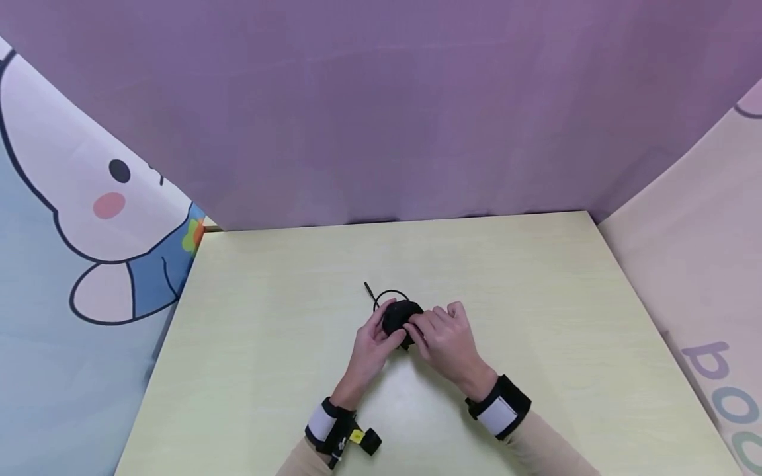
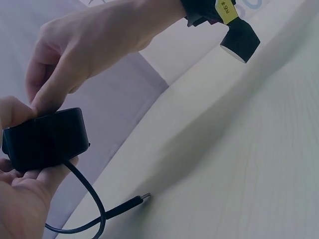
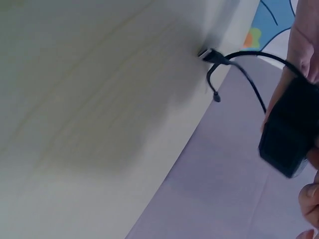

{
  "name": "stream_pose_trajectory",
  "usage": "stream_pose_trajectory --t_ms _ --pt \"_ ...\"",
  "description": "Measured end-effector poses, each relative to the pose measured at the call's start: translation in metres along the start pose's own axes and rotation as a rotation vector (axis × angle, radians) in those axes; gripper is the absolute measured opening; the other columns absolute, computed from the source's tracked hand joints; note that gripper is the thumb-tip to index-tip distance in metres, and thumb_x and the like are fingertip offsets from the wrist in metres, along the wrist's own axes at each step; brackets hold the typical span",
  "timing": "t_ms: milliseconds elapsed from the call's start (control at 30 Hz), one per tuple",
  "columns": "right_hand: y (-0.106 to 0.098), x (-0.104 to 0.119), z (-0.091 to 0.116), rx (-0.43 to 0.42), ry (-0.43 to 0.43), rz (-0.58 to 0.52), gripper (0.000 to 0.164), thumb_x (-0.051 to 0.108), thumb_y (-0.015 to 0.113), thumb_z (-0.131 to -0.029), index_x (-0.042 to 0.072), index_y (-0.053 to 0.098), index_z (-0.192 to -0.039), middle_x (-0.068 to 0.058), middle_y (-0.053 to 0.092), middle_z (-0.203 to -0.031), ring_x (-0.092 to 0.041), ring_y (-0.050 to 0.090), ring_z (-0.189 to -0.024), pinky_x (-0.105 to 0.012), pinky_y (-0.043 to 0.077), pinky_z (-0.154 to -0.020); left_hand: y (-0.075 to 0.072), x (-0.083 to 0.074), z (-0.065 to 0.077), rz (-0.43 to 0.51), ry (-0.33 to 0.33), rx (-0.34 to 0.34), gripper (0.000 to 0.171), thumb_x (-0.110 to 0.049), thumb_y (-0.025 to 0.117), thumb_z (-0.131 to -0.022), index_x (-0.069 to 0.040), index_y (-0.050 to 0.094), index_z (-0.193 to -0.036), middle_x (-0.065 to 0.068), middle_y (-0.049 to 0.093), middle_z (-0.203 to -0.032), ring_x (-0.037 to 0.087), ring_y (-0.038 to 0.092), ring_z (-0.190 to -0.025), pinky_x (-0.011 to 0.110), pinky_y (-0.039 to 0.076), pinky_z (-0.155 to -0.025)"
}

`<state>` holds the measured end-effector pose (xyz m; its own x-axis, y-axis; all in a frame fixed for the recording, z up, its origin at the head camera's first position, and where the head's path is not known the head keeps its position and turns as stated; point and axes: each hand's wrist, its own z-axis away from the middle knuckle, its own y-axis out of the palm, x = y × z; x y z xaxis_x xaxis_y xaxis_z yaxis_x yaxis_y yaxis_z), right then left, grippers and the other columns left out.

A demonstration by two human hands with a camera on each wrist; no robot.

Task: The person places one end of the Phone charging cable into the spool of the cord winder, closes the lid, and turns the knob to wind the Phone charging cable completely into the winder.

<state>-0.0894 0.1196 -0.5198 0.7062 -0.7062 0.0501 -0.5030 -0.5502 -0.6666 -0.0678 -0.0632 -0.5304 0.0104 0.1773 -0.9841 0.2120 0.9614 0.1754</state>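
Note:
A small black boxy device [image 1: 395, 317] with rounded corners and a thin black cable [image 1: 393, 291] is held up over the table between both hands. The left hand [image 1: 368, 350] grips it from the left, thumb on the near side and fingers beneath, as the left wrist view shows. On its other side the right hand [image 1: 443, 340] pinches the top edge of the device [image 2: 47, 139] with thumb and bent fingers. A metal-tipped plug [image 2: 127, 205] hangs from the cable in the left wrist view. The right wrist view shows a flat metal-ended plug [image 3: 212, 56] and a smaller cable end [image 3: 217, 96].
A pale wooden table [image 1: 268, 297] lies under the hands. Behind it stands a purple partition [image 1: 387, 132], with printed cartoon panels [image 1: 107, 218] on the left and lettering on the right. Each wrist wears a black strap [image 1: 500, 406]; a small camera [image 1: 370, 441] juts from the left one.

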Motion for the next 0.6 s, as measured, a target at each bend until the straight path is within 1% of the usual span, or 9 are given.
stream_pose_trajectory --t_ms 133,267,367,533,600 --pt "0.000 0.005 -0.001 0.000 0.028 0.005 0.032 0.029 0.058 -0.104 0.009 0.067 -0.080 -0.002 0.070 -0.070 -0.019 0.058 -0.057 -0.039 0.036 -0.066 0.001 0.001 0.000 0.012 -0.003 -0.002 0.064 0.002 0.062 -0.098 0.001 0.037 -0.157 0.030 0.050 -0.150 0.012 0.064 -0.121 0.024 0.055 -0.096" --pt "0.000 0.009 -0.002 0.005 0.060 0.005 0.033 0.028 0.058 -0.104 0.007 0.064 -0.079 -0.003 0.067 -0.067 -0.019 0.057 -0.056 -0.039 0.036 -0.065 0.002 0.001 0.001 0.000 0.007 -0.013 0.062 0.002 0.062 -0.098 0.001 0.039 -0.156 0.030 0.051 -0.149 0.009 0.065 -0.119 0.023 0.055 -0.096" --pt "0.001 0.010 -0.003 0.016 0.081 0.010 0.034 0.027 0.057 -0.103 0.007 0.062 -0.076 -0.003 0.062 -0.061 -0.019 0.056 -0.053 -0.039 0.036 -0.064 0.002 0.002 0.001 -0.012 0.012 -0.018 0.063 0.003 0.062 -0.097 0.001 0.040 -0.156 0.031 0.051 -0.148 0.007 0.065 -0.117 0.022 0.055 -0.095" --pt "0.002 0.011 -0.003 0.021 0.133 -0.056 0.025 0.020 0.069 -0.092 0.009 0.059 -0.072 0.000 0.054 -0.054 -0.015 0.049 -0.046 -0.038 0.035 -0.063 0.001 0.003 0.002 -0.020 0.021 -0.016 0.062 0.003 0.063 -0.098 0.000 0.040 -0.156 0.031 0.051 -0.148 0.007 0.065 -0.117 0.023 0.055 -0.096" --pt "0.003 0.012 -0.004 0.021 0.152 -0.083 0.022 0.017 0.073 -0.087 0.009 0.059 -0.072 0.001 0.053 -0.053 -0.014 0.048 -0.045 -0.037 0.035 -0.062 0.000 0.003 0.002 -0.021 0.025 -0.016 0.062 0.003 0.063 -0.097 0.001 0.040 -0.155 0.031 0.051 -0.148 0.007 0.065 -0.117 0.023 0.055 -0.097"
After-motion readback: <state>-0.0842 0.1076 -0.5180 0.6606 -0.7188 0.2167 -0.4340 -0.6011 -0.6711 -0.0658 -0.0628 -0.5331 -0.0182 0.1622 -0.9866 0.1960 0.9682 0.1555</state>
